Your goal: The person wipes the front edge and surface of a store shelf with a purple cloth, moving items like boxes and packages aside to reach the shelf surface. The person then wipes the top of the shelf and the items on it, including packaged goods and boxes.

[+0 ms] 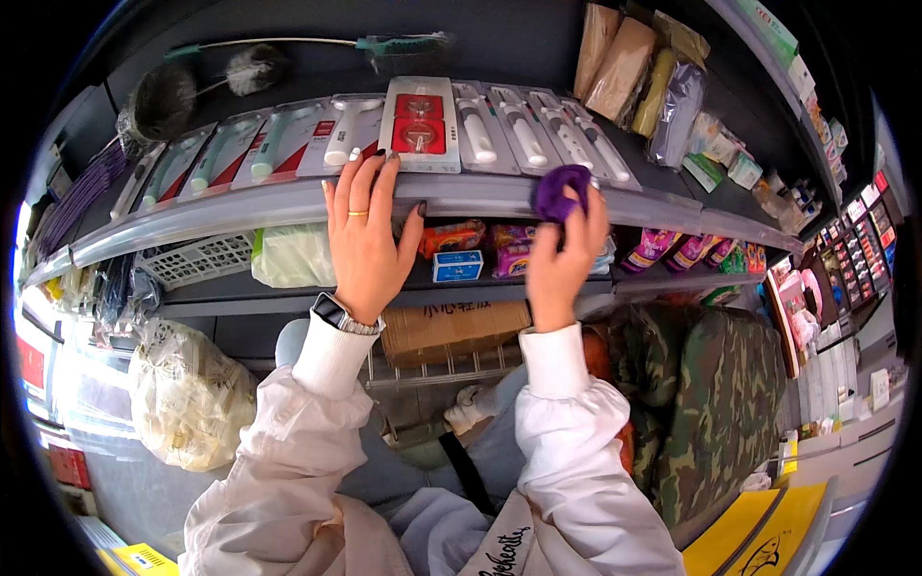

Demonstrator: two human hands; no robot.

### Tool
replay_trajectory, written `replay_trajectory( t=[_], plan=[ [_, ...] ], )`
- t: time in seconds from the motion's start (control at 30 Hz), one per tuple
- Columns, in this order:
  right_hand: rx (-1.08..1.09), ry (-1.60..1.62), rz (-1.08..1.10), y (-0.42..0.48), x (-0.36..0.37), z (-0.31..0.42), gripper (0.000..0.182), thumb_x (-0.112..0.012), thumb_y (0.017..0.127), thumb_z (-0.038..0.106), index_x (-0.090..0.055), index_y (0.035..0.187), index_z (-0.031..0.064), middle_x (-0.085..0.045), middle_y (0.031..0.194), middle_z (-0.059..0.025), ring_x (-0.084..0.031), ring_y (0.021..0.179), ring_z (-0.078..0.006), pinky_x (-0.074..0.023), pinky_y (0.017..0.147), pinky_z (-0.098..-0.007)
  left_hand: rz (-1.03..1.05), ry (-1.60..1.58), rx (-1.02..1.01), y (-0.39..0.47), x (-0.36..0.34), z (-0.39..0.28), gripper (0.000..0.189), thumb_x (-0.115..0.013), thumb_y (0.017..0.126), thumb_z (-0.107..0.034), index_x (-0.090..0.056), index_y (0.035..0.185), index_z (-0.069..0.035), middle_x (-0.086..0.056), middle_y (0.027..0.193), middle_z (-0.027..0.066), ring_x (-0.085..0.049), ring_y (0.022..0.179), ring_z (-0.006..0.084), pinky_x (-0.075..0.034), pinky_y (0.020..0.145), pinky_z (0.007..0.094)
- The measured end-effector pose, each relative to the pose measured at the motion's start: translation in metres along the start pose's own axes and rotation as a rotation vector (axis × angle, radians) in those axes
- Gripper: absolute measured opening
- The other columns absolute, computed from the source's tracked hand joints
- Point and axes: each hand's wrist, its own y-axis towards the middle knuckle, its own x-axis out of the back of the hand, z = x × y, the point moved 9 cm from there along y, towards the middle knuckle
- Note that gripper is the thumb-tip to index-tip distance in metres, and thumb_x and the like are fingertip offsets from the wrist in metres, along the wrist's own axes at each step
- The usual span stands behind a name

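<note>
My right hand grips a bunched purple cloth, pressed at the front edge strip of the upper shelf. My left hand holds nothing and lies over the same strip. Its fingertips reach the lower ends of a blister-packed white-handled peeler and a red-and-clear package. To the right of that package lie several carded tools with white handles. On the left are carded tools with pale green handles. The palm side of my left hand is hidden.
Green-handled brushes lie behind the cards. Below sit a white plastic basket, a blue box and purple pouches. A cardboard box is lower down. A stuffed clear bag stands left, camouflage fabric right.
</note>
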Motion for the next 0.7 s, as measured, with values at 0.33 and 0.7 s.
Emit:
replay_trajectory(
  t=[0.33, 0.7],
  plan=[
    [0.250, 0.217, 0.196, -0.014, -0.059, 0.111, 0.034, -0.061, 0.081, 0.003, -0.063, 0.115, 0.0014, -0.047, 0.140, -0.0195, -0.041, 0.132, -0.0424, -0.0357, 0.106, -0.0535, -0.053, 0.066, -0.005, 0.002, -0.001, -0.001, 0.049, -0.062, 0.082, -0.010, -0.053, 0.130, -0.010, -0.050, 0.130, 0.0103, -0.042, 0.127, 0.0337, -0.026, 0.110, 0.0585],
    [0.339, 0.067, 0.186, 0.004, -0.010, 0.036, 0.036, -0.062, 0.072, -0.001, -0.067, 0.107, 0.0054, -0.055, 0.132, -0.0171, -0.052, 0.122, -0.0395, -0.0415, 0.102, -0.0499, -0.041, 0.079, -0.016, 0.003, 0.004, 0.006, 0.046, -0.054, 0.084, 0.001, -0.055, 0.129, -0.011, -0.053, 0.129, 0.0090, -0.044, 0.127, 0.0312, -0.018, 0.114, 0.0585]
  ],
)
